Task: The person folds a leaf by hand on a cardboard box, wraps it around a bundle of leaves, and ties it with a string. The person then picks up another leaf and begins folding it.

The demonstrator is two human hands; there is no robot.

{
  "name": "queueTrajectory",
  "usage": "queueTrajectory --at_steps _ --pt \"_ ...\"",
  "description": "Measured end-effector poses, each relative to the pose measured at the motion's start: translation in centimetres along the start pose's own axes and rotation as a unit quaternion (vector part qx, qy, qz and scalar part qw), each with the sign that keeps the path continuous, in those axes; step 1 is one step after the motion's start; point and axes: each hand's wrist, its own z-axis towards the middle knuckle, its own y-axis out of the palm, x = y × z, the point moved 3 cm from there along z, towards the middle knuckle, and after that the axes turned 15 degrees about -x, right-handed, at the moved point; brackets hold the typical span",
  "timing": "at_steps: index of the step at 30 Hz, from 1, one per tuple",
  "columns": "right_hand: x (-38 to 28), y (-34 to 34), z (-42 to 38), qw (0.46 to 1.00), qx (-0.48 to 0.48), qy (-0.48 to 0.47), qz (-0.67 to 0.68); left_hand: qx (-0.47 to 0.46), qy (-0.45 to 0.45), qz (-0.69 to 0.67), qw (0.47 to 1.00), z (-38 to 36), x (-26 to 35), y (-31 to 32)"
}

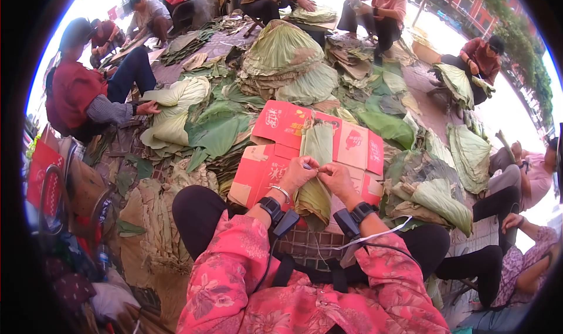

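Observation:
A rolled bundle of large dried leaves lies across a flattened red and tan cardboard box in front of me. Above the bundle's middle, my left hand and my right hand meet with fingertips pinched close together. What the fingers hold is too small to make out. The bundle's lower end sticks out below the hands toward my lap. A white strap hangs by my right forearm.
A tall leaf stack rises beyond the box, with loose green leaves around it. A person in red handles leaves at the left. Several others sit around the pile. Folded leaves lie at the right.

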Motion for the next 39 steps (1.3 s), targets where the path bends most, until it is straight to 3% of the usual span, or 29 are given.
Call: queueTrajectory --at_steps 4,7,10,13,19,31,34,37,39 --pt "-0.2 0.3 0.2 0.998 0.007 -0.021 -0.051 0.067 0.043 0.087 0.993 -0.1 -0.1 0.6" --pt "0.0 0.3 -0.1 0.998 0.011 -0.028 -0.056 0.084 0.104 0.266 0.955 -0.5 0.5 1.2" --pt "0.8 0.6 -0.3 0.998 -0.004 -0.047 0.048 0.105 0.115 0.275 0.949 -1.0 1.0 1.7" --pt "1.9 0.4 -0.3 0.986 -0.032 0.045 0.158 0.115 0.072 0.221 0.966 -1.1 0.7 1.6" --pt "1.5 0.4 -0.1 0.985 -0.051 0.011 0.165 0.110 0.071 0.209 0.969 -1.3 0.8 1.7" --pt "1.4 -1.1 0.1 0.957 -0.156 0.056 0.237 0.062 0.070 0.229 0.969 -1.4 1.5 1.2" --pt "1.1 -1.6 0.3 0.974 -0.162 0.023 0.159 0.036 0.055 0.238 0.969 -1.4 1.3 1.0" --pt "0.2 -2.4 0.3 0.988 -0.150 -0.023 -0.028 0.080 0.141 0.388 0.907 -2.1 2.6 1.4" --pt "0.1 -2.7 0.3 0.984 -0.157 -0.014 -0.085 0.073 0.132 0.398 0.905 -2.1 2.3 1.2"
